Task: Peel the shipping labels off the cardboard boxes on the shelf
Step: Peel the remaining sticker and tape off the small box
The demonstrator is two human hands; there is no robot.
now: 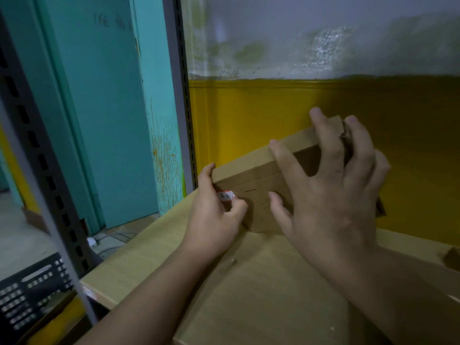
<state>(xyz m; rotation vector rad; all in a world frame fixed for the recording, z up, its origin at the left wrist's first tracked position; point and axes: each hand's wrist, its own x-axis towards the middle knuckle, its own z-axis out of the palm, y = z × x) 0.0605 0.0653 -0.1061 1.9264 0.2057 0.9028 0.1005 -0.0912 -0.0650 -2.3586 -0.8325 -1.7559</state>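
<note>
While a large cardboard box (249,295) fills the lower centre and right of the frame, a small cardboard box (254,175) rests on top of it, right of centre, in front of the yellow wall (273,115). The right hand (331,195) arches over the small box, fingers spread and hooked over its far top edge, thumb on the near face. The left hand (214,215) sits at the box's left corner, thumb and fingers pinching a small white-and-red label (226,196) there.
</note>
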